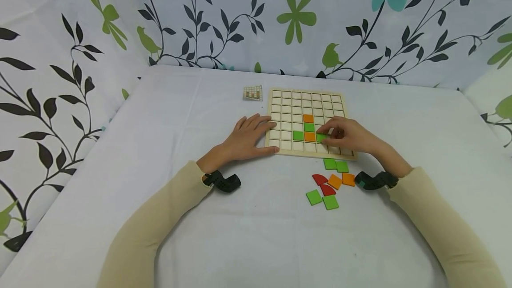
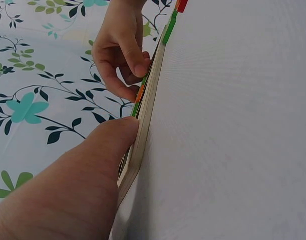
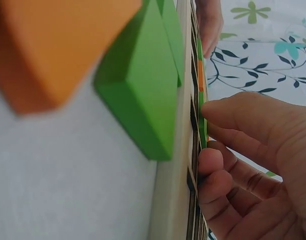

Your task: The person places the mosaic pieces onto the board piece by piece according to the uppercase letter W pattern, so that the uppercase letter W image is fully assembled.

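Note:
A wooden grid board (image 1: 280,153) lies on the table in the head view. My left hand (image 1: 250,139) rests at its left edge, fingers spread and thumb touching the front corner. My right hand (image 1: 347,134) pinches a green square tile (image 1: 321,138) at a cell right of an orange tile (image 1: 310,137). In the right wrist view that green tile (image 3: 202,120) lies at the grid, thumb and finger on it. On its other side sits another green tile (image 1: 298,135). Above are a green tile (image 1: 309,127) and an orange tile (image 1: 308,118).
In front of the board lie several loose green tiles (image 1: 330,202), two orange tiles (image 1: 334,182) and two red quarter-round pieces (image 1: 319,179). A small card with a grid pattern (image 1: 253,93) lies beyond the left hand. A patterned cloth (image 1: 224,8) hangs behind the table.

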The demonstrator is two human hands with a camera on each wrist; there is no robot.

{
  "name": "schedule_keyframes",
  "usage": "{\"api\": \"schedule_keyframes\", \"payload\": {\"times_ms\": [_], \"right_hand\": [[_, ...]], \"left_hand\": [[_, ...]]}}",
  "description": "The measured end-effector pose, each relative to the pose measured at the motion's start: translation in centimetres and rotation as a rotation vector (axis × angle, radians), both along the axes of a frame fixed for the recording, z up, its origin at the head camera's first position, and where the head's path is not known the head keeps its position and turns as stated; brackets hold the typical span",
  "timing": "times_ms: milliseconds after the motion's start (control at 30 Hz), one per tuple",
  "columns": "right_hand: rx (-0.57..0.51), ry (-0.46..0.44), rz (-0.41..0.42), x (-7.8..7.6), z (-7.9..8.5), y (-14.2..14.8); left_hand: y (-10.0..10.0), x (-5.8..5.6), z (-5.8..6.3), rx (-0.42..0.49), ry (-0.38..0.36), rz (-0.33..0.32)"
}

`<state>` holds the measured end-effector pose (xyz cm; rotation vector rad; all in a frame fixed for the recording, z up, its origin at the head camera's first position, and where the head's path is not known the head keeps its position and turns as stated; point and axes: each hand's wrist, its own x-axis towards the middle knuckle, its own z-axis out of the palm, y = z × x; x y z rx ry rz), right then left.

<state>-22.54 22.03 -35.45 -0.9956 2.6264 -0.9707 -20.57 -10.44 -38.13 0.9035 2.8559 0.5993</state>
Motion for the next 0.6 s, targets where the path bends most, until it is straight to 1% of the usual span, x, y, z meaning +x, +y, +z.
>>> {"api": "schedule_keyframes", "payload": {"times_ms": [233,600], "right_hand": [[-0.002,-0.003,0.004,0.25,0.06,0.03],[-0.047,0.011,0.018,0.65,0.12,0.07]], "left_hand": [[0.03,0.02,-0.04,0.001,-0.002,-0.001],[0.01,0.01,-0.01,-0.014,-0.008,0.009]]}}
